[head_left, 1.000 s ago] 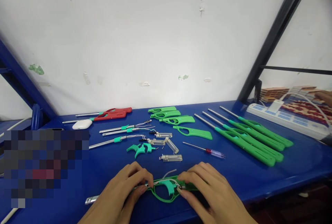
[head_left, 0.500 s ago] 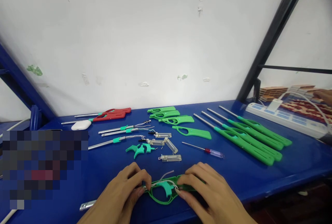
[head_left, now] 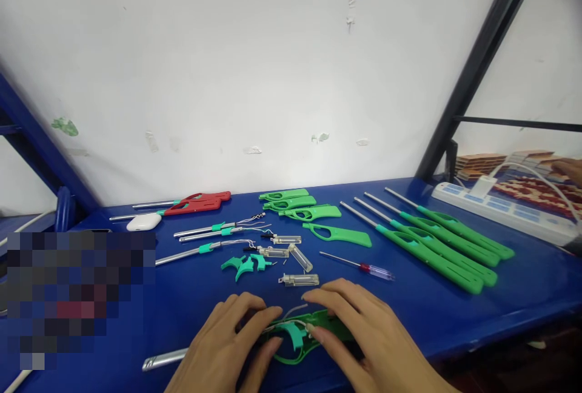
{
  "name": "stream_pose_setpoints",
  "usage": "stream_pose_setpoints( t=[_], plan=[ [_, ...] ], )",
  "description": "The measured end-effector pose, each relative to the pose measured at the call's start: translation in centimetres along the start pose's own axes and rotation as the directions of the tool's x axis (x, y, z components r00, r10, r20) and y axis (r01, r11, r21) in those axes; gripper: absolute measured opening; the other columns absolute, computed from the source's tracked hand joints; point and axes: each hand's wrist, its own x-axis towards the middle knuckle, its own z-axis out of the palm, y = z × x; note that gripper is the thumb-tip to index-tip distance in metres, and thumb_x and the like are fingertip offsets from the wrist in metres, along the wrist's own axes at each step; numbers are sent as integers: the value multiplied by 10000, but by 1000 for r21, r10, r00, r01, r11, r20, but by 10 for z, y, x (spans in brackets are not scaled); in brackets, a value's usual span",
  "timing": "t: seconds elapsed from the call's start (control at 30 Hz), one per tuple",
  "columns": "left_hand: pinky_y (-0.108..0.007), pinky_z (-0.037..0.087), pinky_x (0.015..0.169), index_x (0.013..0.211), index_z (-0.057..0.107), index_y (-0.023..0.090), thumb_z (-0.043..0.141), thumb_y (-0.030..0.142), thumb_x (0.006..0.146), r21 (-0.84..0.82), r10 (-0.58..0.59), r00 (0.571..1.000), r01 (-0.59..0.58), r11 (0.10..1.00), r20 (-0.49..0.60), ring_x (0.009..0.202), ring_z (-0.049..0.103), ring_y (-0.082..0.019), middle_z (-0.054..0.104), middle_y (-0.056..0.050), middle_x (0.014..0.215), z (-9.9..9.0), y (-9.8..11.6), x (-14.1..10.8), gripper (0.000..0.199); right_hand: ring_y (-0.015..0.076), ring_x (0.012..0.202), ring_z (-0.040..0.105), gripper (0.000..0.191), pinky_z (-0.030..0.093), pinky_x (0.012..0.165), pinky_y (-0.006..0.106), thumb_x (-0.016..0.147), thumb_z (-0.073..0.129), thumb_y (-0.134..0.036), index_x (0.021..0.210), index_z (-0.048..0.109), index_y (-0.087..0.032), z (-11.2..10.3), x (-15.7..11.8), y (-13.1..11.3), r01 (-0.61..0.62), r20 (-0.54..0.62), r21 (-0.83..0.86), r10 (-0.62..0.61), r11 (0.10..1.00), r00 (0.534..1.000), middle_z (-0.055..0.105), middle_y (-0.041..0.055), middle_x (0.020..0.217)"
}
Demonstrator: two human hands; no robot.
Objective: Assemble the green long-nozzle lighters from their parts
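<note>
1. Head view: on the blue counter (head_left: pixel 418 302), just beyond our hands, we see four clear tanks (head_left: pixel 300 280), three loose triggers (head_left: pixel 245 268) and a screwdriver (head_left: pixel 378 272).
2. Farther off lie three wired tubes (head_left: pixel 184 255), two red lighters (head_left: pixel 197 204) with a white case (head_left: pixel 143 222) beside them, and four spare shells (head_left: pixel 343 235) near the wall.
3. To our right, four green lighters (head_left: pixel 436 259) lie side by side; a power strip (head_left: pixel 500 211) sits behind them. A pixelated patch hides things at left.
4. The open shell (head_left: pixel 294 361) lies near the front edge, between our hands, a teal trigger (head_left: pixel 296 336) in its loop, white wires (head_left: pixel 295 321) arching above. A metal tube (head_left: pixel 164 360) emerges past our left hand (head_left: pixel 234 335).
5. Left thumb and forefinger stand apart at the shell; our right hand (head_left: pixel 359 323) has its thumb by the wires, forefinger raised. We cannot tell whether either grip is closed on anything.
</note>
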Motion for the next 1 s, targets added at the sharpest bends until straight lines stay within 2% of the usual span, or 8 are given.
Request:
stream_pose_setpoints(
  t=[0.13, 0.23, 0.33, 0.43, 0.57, 0.67, 0.8, 1.0],
  plan=[
    [-435, 689, 906, 1365, 671, 311, 516, 369, 1140, 57, 22, 1000, -21, 998, -12, 992, 803, -253, 765, -42, 1155, 12, 0, 3, 280, 225, 1050, 749, 227, 614, 915, 378, 1174, 478, -303, 1284, 676, -290, -3, 18, 8, -9, 84, 76, 3, 997, 996, 752, 41, 1190],
    [-430, 665, 925, 1369, 687, 286, 513, 279, 1126, 53, 19, 999, -21, 998, 48, 1006, 779, -254, 756, -54, 1163, 15, -4, 8, 298, 243, 1013, 717, 182, 584, 951, 439, 1141, 553, -215, 1211, 714, -263, -4, 39, 19, -11, 200, 11, 9, 1000, 980, 737, 36, 1108],
    [-447, 646, 933, 1330, 732, 287, 462, 168, 1102, 97, -111, 978, 95, 991, 178, 1039, 751, -271, 749, -68, 1175, 8, -6, 22, 372, 270, 1010, 705, 82, 578, 957, 473, 1079, 703, -267, 1144, 742, -234, -2, 57, 28, 30, 305, -46, -14, 998, 952, 720, 40, 1056],
    [-506, 634, 935, 1196, 794, 254, 467, 56, 1045, 191, -291, 921, 246, 950, 261, 1078, 728, -324, 744, -93, 1162, -5, -9, 45, 411, 287, 1002, 705, 122, 578, 928, 472, 1015, 799, -296, 1092, 749, -216, 4, 67, 31, 64, 351, -59, -39, 996, 935, 709, 54, 1059],
    [-519, 632, 875, 1192, 803, 182, 555, 12, 997, 254, -416, 864, 351, 901, 284, 1104, 711, -380, 726, -142, 1157, -21, -16, 70, 359, 308, 987, 702, 84, 556, 875, 462, 1004, 802, -237, 984, 730, -198, 5, 72, 27, 59, 349, -76, -29, 995, 937, 725, 65, 1034],
    [-511, 624, 887, 1211, 801, 184, 611, 30, 1001, 264, -457, 836, 387, 883, 304, 1129, 707, -382, 724, -139, 1160, -25, -20, 79, 323, 281, 929, 717, 43, 529, 806, 401, 1059, 736, -245, 1038, 712, -215, -4, 76, 26, 19, 316, -63, 2, 998, 949, 749, 40, 991],
    [-458, 600, 978, 1267, 782, 226, 639, 80, 1039, 225, -432, 831, 373, 900, 350, 1175, 703, -320, 723, -103, 1200, -20, -16, 85, 307, 258, 825, 726, 78, 486, 716, 354, 1119, 644, -273, 1098, 712, -242, -15, 82, 32, -65, 271, -43, 74, 997, 960, 770, 7, 908],
    [-419, 595, 982, 1300, 760, 233, 555, 122, 1104, 221, -375, 836, 309, 925, 402, 1177, 681, -286, 693, -100, 1226, -12, -4, 92, 304, 271, 1048, 776, 167, 534, 869, 373, 1129, 631, -314, 1197, 776, -268, -20, 85, 46, -141, 257, 18, 132, 990, 957, 831, 33, 1140]
  ],
)
